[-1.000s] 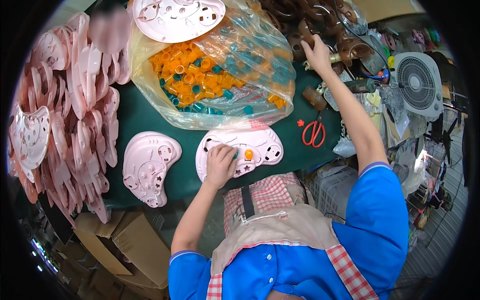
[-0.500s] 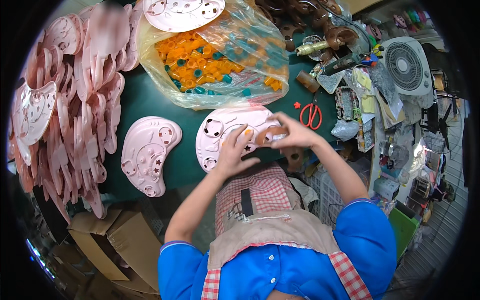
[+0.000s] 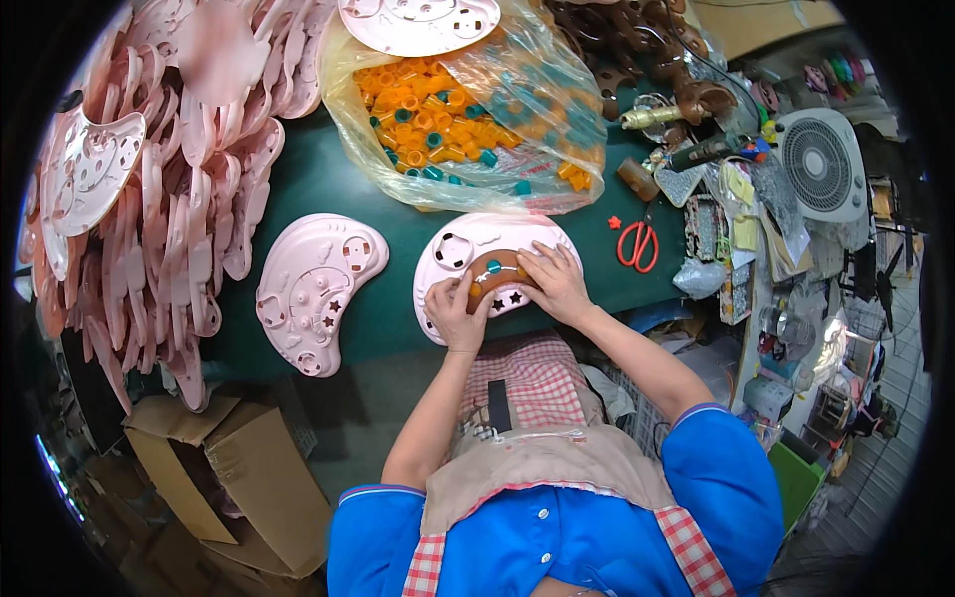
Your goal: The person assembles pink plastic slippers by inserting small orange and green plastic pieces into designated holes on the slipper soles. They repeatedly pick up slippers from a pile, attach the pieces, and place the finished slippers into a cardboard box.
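Observation:
A pale pink kidney-shaped plastic shell (image 3: 453, 251) lies on the table before me, with star-shaped and round holes. On its inner curve sits a brown arched plastic piece (image 3: 510, 261), a teal cap (image 3: 493, 267) showing at its middle. My left hand (image 3: 460, 313) is closed round the left end of the brown piece. My right hand (image 3: 555, 282) grips its right end, fingertips on the upper face. A second pink shell (image 3: 308, 284) of like shape rests to the left, untouched. My fingers hide both ends of the brown piece.
Beyond the shell lies a clear plastic bag (image 3: 373, 169) of orange and teal caps. Red-handled scissors (image 3: 638, 246) lie at right, near a small red star (image 3: 614, 222). Stacked pink shells (image 3: 149, 219) crowd the left; a white fan (image 3: 822, 164) stands far right.
My hands have brought the brown arched piece down onto the pink shell, and it now lies along the inner curve. My left hand has closed on its left end. The whole view has shifted slightly.

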`<state>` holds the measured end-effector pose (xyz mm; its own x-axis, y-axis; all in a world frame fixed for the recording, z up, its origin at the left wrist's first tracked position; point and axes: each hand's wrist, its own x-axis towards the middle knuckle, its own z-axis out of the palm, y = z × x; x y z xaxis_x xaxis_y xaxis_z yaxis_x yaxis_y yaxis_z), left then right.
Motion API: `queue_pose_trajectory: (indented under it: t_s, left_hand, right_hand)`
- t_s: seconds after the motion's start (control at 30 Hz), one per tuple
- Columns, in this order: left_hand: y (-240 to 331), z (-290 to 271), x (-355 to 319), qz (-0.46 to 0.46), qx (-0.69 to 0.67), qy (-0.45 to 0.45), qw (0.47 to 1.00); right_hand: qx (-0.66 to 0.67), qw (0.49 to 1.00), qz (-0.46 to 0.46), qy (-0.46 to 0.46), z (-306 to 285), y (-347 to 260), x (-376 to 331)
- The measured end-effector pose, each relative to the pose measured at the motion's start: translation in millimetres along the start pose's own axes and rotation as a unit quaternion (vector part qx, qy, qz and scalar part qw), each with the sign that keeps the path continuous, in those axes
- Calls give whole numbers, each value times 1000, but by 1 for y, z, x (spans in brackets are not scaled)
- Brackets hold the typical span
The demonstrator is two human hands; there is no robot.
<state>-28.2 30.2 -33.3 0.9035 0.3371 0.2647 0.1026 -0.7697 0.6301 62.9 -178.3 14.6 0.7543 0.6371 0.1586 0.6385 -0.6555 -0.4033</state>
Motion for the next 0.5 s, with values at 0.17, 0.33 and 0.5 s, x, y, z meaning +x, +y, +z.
queue_pose_trajectory:
  t_s: [0.17, 0.33, 0.5]
  left_hand:
    - [-6, 9, -15, -11, 19, -9, 1000]
    - [16, 30, 58, 73, 3, -18, 997]
    - [11, 40, 79, 133, -34, -81, 987]
  right_hand:
    - [25, 993, 105, 43, 56, -21, 50]
    - [74, 986, 87, 122, 61, -23, 56]
    - [59, 981, 125, 136, 56, -5, 59]
